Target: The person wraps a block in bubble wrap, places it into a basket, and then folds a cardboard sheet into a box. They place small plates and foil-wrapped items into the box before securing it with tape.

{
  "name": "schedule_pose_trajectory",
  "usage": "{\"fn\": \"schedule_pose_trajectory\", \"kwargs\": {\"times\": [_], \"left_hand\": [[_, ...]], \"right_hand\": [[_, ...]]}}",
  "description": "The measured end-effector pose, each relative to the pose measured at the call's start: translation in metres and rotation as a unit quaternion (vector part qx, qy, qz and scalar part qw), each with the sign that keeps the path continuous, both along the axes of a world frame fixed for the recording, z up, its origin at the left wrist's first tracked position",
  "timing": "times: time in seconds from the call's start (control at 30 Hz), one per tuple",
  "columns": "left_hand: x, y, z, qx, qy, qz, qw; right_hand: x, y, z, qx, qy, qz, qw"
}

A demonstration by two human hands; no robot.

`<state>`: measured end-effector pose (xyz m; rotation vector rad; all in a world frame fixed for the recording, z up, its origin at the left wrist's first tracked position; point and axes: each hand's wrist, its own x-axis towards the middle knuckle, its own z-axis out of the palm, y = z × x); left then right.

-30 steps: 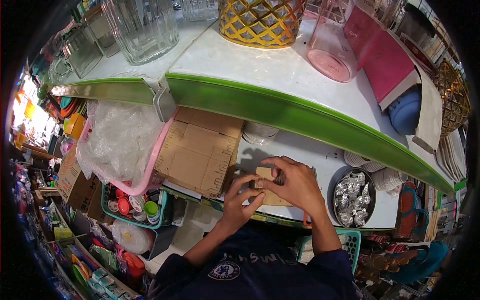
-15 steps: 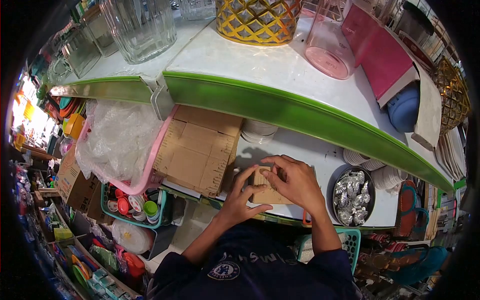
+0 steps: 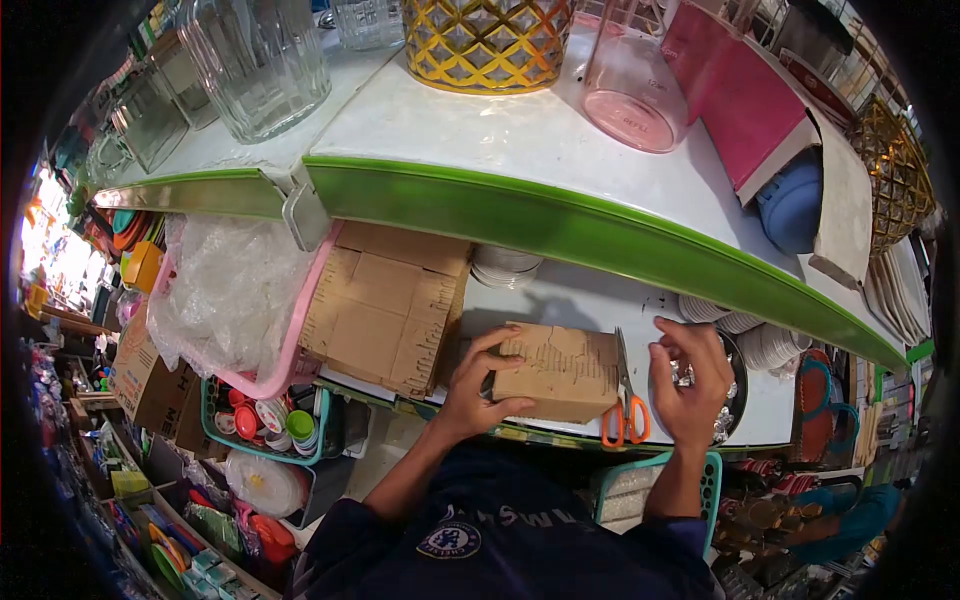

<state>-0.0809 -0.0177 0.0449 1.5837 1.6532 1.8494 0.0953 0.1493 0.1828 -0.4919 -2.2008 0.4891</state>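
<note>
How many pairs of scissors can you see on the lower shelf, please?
1: the orange-handled scissors lie beside the small cardboard box, between the left hand and right hand; others may be hidden.

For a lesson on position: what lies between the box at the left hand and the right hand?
Orange-handled scissors lie between the box and the right hand, in the head view.

We can't see all the black pan point(image 3: 740, 388): right grip point(image 3: 692, 385) covers part. Gold-lattice container point(image 3: 487, 45) cropped up top. Cardboard box point(image 3: 557, 375) marks too small to read.
</note>
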Motion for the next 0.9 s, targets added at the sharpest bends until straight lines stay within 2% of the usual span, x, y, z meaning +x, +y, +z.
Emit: {"fn": "schedule_pose_trajectory", "kwargs": {"times": [0.03, 0.1, 0.17, 0.23, 0.27, 0.3, 0.37, 0.53, 0.63, 0.7, 0.77, 0.83, 0.9], "left_hand": [[0.000, -0.001, -0.001, 0.011, -0.033, 0.002, 0.999], [0.001, 0.000, -0.001, 0.022, -0.063, 0.002, 0.998], [0.004, 0.004, -0.001, 0.065, -0.160, -0.002, 0.985], [0.005, 0.006, 0.001, 0.064, -0.204, -0.009, 0.977], [0.006, 0.006, 0.002, 0.063, -0.247, -0.013, 0.967], [0.008, 0.006, 0.003, 0.063, -0.247, -0.014, 0.967], [0.011, 0.005, 0.005, 0.009, -0.290, -0.008, 0.957], [0.015, 0.003, 0.015, -0.075, -0.352, -0.010, 0.933], [0.015, 0.003, 0.015, -0.127, -0.365, -0.020, 0.922], [0.013, 0.001, 0.015, -0.156, -0.367, -0.027, 0.917], [0.009, -0.005, 0.016, -0.239, -0.381, -0.001, 0.893], [0.011, -0.011, 0.007, -0.216, -0.423, -0.029, 0.880], [0.014, -0.020, 0.003, -0.191, -0.465, -0.054, 0.863]], "right_hand": [[0.006, 0.005, 0.000, 0.000, 0.000, -0.002, 1.000], [0.015, 0.013, -0.002, 0.145, -0.052, -0.009, 0.988], [0.026, 0.014, -0.017, 0.133, -0.087, -0.003, 0.987], [0.031, 0.015, -0.031, 0.211, -0.116, 0.022, 0.970], [0.039, 0.017, -0.039, 0.234, -0.128, 0.074, 0.961], [0.045, 0.020, -0.048, 0.234, -0.128, 0.073, 0.961], [0.052, 0.025, -0.062, 0.283, -0.138, 0.165, 0.935], [0.056, 0.029, -0.072, 0.296, -0.187, 0.233, 0.907], [0.048, 0.026, -0.075, 0.304, -0.137, 0.224, 0.916], [0.046, 0.027, -0.072, 0.303, -0.159, 0.224, 0.913], [0.043, 0.028, -0.064, 0.301, -0.183, 0.220, 0.910], [0.035, 0.026, -0.049, 0.157, -0.243, 0.171, 0.942], [0.029, 0.027, -0.038, 0.126, -0.235, 0.176, 0.947]]}}
